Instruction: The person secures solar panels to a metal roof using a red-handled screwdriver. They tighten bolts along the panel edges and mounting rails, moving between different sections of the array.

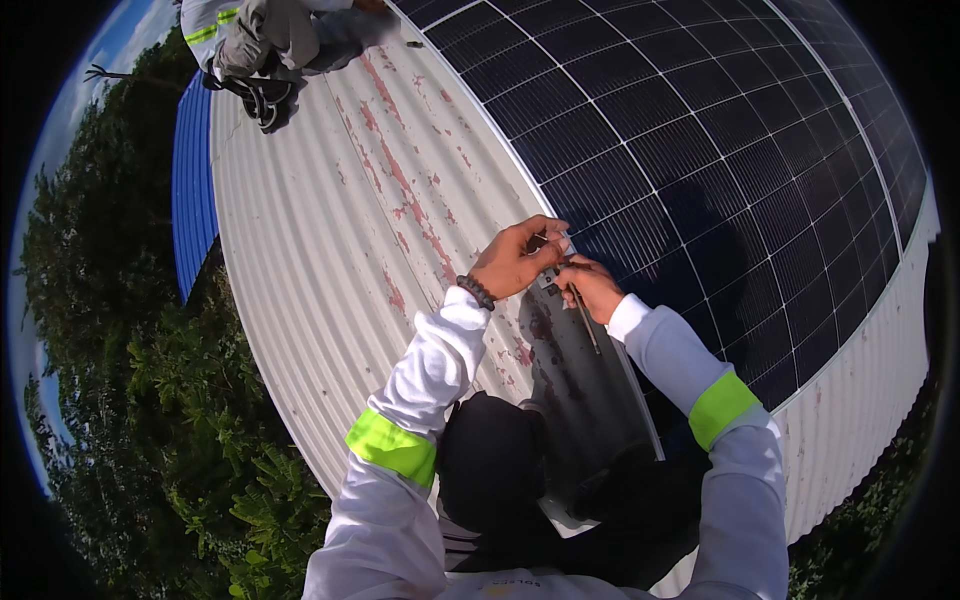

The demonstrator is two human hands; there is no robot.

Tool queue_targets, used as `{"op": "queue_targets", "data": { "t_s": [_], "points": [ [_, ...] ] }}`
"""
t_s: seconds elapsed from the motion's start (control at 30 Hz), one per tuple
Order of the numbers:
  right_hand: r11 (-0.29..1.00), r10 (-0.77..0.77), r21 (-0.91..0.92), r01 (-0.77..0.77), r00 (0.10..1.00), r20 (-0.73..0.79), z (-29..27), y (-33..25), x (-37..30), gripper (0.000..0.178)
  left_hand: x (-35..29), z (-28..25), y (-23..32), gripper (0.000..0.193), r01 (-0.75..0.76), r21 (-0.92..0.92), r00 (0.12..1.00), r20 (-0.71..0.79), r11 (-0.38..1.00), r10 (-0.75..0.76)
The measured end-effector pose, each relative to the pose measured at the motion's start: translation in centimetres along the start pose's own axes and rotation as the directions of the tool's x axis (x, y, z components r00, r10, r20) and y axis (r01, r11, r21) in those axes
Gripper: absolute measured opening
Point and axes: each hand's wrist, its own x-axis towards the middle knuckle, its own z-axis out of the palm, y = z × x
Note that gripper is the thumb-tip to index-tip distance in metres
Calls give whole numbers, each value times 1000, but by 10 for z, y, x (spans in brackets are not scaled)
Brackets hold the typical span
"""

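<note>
My left hand [518, 260] is closed in a pinch at the near edge of a dark solar panel [640, 200], and whatever its fingertips grip is too small to make out. Close against it, my right hand [592, 288] is closed on a thin metal rod [587, 322], whose free end points down toward me along the panel's silver frame. Just below the meeting fingers, a small metal clamp [548, 281] sits beside the frame, partly covered by the right hand. A dark beaded bracelet [476, 291] circles my left wrist.
Pale corrugated roofing [320, 230] with peeling red patches slopes left of the panel. Another person [265, 45] crouches at the upper left. Beyond the roof's left edge are a blue metal sheet [193, 190] and trees [200, 430]. My dark-clad knee [490, 450] is below my hands.
</note>
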Motion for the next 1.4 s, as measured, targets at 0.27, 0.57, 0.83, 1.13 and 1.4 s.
{"op": "queue_targets", "data": {
  "t_s": [0.27,0.57,0.83,1.13,1.4],
  "points": [
    [894,205,-329,-305,930,-306,19,2,26,43,-159,3,70,28,119,-463,868,-381,878,-319],
    [964,-70,-226,-143,679,-730,2,-33,55,39,-344,14,131,23,435,-479,719,-325,762,-615],
    [577,-38,-791,203,974,223,203,-33,-145,33,-368,8,181,37,608,-431,624,-258,666,-737],
    [413,151,-911,-9,987,59,266,-105,-437,38,-385,-11,296,37,476,-164,875,-6,864,-484],
    [506,-282,-822,-262,850,-445,205,-227,-548,35,-353,-46,383,28,279,-205,959,107,938,-262]
  ]
}}
